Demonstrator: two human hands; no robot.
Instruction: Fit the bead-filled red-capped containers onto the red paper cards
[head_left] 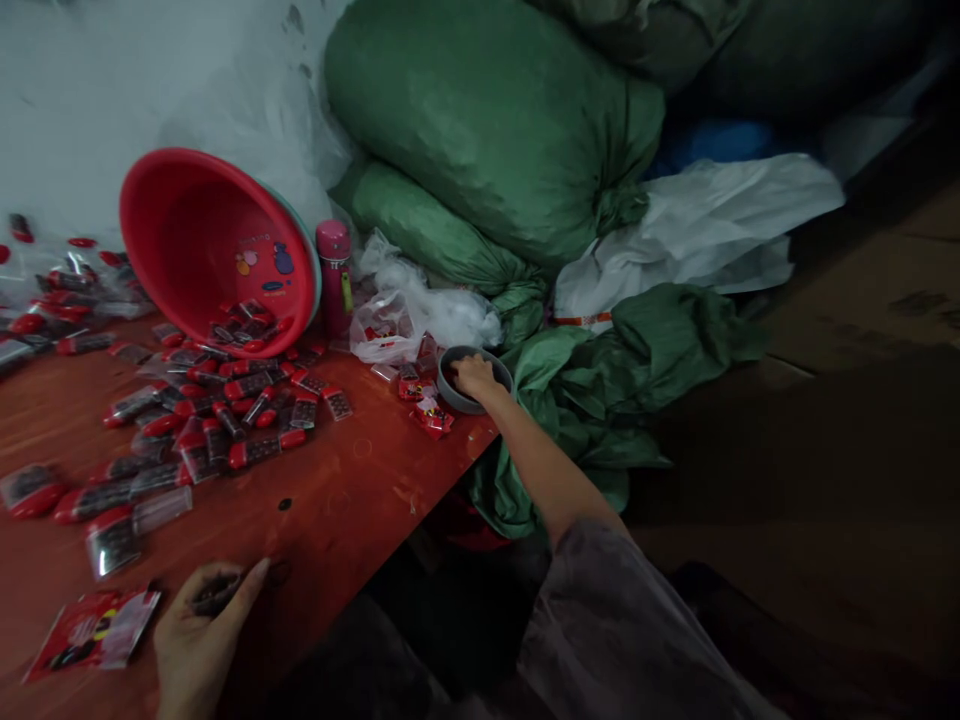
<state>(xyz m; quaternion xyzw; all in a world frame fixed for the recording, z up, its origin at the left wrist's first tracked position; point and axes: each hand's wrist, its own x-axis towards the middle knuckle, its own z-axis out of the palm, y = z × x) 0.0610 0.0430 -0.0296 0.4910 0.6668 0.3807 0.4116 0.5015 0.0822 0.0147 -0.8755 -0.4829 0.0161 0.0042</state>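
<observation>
Grey round bowl under right hand, fingers dipped inside, left hand cupping dark bits

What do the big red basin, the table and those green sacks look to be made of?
The red basin looks like moulded plastic: smooth, slightly glossy, with a printed cartoon inside. The table seems to be wood or board with a reddish-brown finish, scuffed and chipped near its edge. The green sacks look like woven plastic fabric, matte and creased, though the weave is too fine to confirm.
</observation>
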